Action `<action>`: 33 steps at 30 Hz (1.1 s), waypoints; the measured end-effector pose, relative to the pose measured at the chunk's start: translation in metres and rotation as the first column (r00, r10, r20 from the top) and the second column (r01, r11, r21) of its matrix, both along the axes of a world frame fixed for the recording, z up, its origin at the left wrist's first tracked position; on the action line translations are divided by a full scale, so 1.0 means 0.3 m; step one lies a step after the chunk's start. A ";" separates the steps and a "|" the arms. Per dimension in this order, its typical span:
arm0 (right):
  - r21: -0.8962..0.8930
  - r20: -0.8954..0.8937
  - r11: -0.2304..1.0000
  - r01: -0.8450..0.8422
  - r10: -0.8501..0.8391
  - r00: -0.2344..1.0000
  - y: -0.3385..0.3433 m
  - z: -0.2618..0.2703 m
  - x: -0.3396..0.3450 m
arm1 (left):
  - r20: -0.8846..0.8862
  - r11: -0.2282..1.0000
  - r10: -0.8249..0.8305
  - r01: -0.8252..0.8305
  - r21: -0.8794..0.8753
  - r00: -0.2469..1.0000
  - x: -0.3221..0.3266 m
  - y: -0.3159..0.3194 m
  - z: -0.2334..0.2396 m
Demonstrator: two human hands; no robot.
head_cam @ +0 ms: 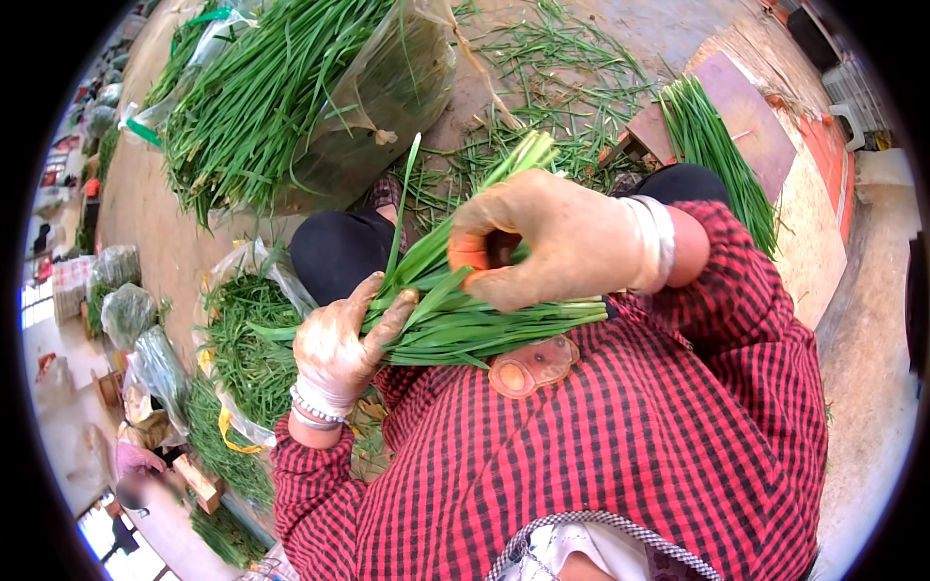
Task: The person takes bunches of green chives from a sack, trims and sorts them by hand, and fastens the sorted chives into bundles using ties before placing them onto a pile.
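Observation:
My left hand (345, 341), in a thin soiled glove with a beaded bracelet at the wrist, is closed on the leafy part of a bunch of green garlic chives (450, 330). The bunch lies across my lap, its cut ends pointing right. Over it is my right hand (545, 240), gloved too, with orange on the fingers; thumb and fingers curl round towards some raised stalks whose pale ends (534, 149) point up and away. Whether it grips them is hidden by the fingers. A neat bundle of chives (719, 160) rests on a board at the right.
A large clear plastic bag (378, 123) full of chives stands at upper left. An open bag (251, 254) of loose leaves is beside my left arm. Leaf scraps (559, 65) litter the floor ahead. Another person (138, 465) is at far lower left, near wrapped bundles (127, 312).

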State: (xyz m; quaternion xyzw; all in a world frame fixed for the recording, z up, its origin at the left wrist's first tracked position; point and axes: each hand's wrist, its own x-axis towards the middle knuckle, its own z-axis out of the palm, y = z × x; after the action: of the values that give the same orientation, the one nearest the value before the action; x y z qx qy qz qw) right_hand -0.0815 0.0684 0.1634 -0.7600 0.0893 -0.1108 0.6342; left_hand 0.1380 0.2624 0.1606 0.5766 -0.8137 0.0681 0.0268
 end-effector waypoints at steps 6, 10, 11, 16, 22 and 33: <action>0.381 0.208 0.925 -0.015 -0.070 0.976 -0.054 0.071 -0.021 | 0.000 0.999 0.012 -0.012 -0.033 1.000 0.023 0.008 -0.039; 0.376 0.389 0.914 0.149 -0.302 0.870 -0.216 0.004 -0.182 | -0.101 0.997 0.075 -0.075 -0.002 0.992 0.052 0.043 -0.077; 0.425 0.334 0.886 0.185 -0.344 0.878 -0.256 -0.047 -0.225 | -0.165 0.991 0.131 -0.127 0.036 0.978 0.059 0.050 -0.084; -0.605 -0.446 0.743 0.287 -0.615 0.650 -0.210 -0.437 -0.276 | -0.604 0.899 0.433 -0.365 0.240 0.669 0.069 0.050 -0.171; -0.056 -0.603 0.998 -0.013 -0.023 0.798 -0.056 -0.499 -0.204 | -0.664 0.625 0.705 -0.225 0.748 -0.249 0.074 0.008 -0.175; 0.361 -0.336 0.761 0.540 -0.434 0.836 -0.139 -0.340 -0.169 | -0.496 0.567 0.718 -0.002 0.823 -0.487 -0.029 -0.013 -0.128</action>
State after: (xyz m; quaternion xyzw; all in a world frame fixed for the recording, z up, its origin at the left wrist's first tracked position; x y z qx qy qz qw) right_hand -0.1321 0.0265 0.0615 -0.5535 0.3810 -0.1601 0.7230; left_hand 0.1293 0.2586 0.1221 0.6437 -0.1290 -0.5898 0.4704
